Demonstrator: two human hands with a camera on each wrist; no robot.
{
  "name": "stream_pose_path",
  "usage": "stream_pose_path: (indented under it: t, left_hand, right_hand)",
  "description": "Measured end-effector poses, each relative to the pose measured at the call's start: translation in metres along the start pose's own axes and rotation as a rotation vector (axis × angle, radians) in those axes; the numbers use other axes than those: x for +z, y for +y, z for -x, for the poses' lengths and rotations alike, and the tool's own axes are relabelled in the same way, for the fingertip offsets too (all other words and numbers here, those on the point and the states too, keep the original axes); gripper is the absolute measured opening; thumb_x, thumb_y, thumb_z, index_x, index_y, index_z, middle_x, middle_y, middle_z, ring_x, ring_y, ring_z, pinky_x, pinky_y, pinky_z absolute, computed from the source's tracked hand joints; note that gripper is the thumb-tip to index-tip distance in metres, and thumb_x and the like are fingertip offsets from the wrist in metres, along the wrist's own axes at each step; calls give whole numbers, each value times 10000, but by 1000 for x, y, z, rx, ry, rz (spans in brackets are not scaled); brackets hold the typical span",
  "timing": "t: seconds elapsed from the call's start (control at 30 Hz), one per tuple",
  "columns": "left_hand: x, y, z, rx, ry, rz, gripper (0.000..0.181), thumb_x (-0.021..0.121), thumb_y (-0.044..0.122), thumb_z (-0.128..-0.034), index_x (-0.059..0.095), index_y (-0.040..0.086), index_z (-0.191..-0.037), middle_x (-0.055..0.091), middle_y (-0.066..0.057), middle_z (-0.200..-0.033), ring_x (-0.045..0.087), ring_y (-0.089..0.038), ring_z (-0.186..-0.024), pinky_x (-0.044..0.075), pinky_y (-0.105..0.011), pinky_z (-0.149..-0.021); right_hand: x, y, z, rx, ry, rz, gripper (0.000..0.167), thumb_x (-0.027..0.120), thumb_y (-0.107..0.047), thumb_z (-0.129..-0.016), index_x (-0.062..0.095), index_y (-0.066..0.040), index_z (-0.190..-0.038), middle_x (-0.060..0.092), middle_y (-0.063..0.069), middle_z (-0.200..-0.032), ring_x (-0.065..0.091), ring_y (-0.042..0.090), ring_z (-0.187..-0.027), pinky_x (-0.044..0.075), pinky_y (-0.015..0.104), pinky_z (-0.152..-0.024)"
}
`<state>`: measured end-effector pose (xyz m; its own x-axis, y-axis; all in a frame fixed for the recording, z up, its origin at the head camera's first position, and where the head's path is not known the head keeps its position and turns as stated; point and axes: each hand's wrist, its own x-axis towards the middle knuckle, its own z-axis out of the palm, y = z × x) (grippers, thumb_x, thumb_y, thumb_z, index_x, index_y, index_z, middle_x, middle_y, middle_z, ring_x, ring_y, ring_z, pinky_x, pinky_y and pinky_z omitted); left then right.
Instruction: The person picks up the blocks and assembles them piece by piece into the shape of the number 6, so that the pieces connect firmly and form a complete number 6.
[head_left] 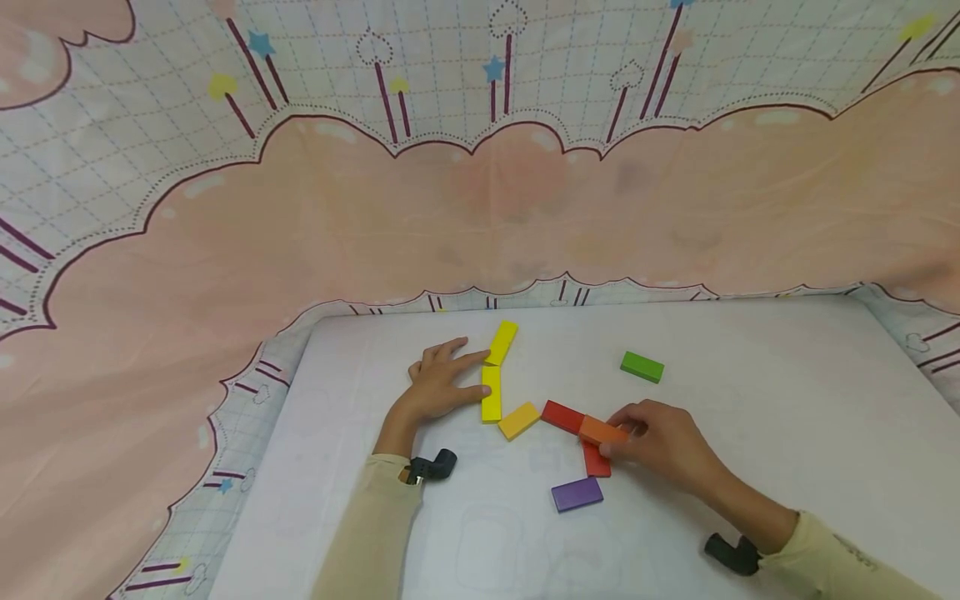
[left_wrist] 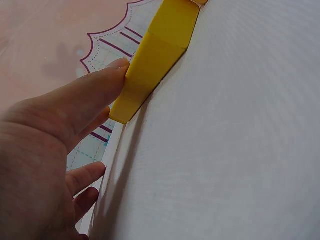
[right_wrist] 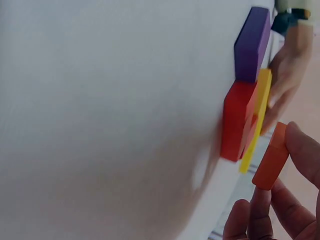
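Observation:
My right hand (head_left: 671, 442) pinches an orange block (head_left: 602, 430) between thumb and fingers. In the right wrist view, that orange block (right_wrist: 272, 157) is held off the tabletop. From the head it overlaps a red block (head_left: 561, 416) and part of a second red block (head_left: 597, 462). My left hand (head_left: 438, 383) has its fingers extended, index at the upper yellow block (head_left: 504, 340) and thumb at the lower yellow block (head_left: 491, 406). These two nearly meet end to end. In the left wrist view, the fingertip touches the side of a yellow block (left_wrist: 155, 55).
An amber block (head_left: 519, 422) lies between the lower yellow and the red blocks. Nearer me is a purple block (head_left: 577, 495). A green block (head_left: 642, 367) lies apart at the back right. The white tabletop (head_left: 337, 517) ends at a patterned cloth (head_left: 487, 217) behind.

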<state>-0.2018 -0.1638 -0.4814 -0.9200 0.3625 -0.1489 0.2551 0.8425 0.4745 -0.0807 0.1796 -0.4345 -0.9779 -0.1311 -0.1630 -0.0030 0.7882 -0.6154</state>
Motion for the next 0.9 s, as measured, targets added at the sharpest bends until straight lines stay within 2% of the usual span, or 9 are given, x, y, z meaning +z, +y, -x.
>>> stream_pose_path:
  t: [0.23,0.5,0.67,0.9]
  left_hand:
    - [0,1,0,-4,0,3,664,682,571,-898,482,414,-1512,258,-13,-1689,218,-386,-1492,231,-627,-1050]
    - [0,1,0,-3,-5,-7,671,681,570,-901,475,406,-1518,252,-19,-1691,220,-392,-1488,234,-629,-1048]
    - [-1,0,0,-1,-3,1,672,683,567,-900,475,407,-1518,247,-17,-1692,216,-393,-1492,223,-633,-1054]
    - [1,-1,0,1,1,2,669,685,568,-899,481,404,-1515,253,-20,-1691,217,-392,-1495,226,-634,-1055]
  right_hand:
    - [12,-18,3,6,-26,-16,303,884,-336,-780,781,-197,-1029,653,-44,-883,547,153,-840,476,268,-684]
    - [27,-36,6,-35,-58,-15,286,913,-353,-737,776,-231,-957,620,-79,-828,540,121,-816,454,274,-711]
    - [36,-47,7,-19,-76,-39,257,922,-331,-725,766,-253,-914,568,-52,-763,509,125,-760,416,263,-657]
    - [47,-57,8,-54,-89,-28,268,922,-346,-721,772,-249,-920,566,-91,-737,499,106,-721,409,247,-633]
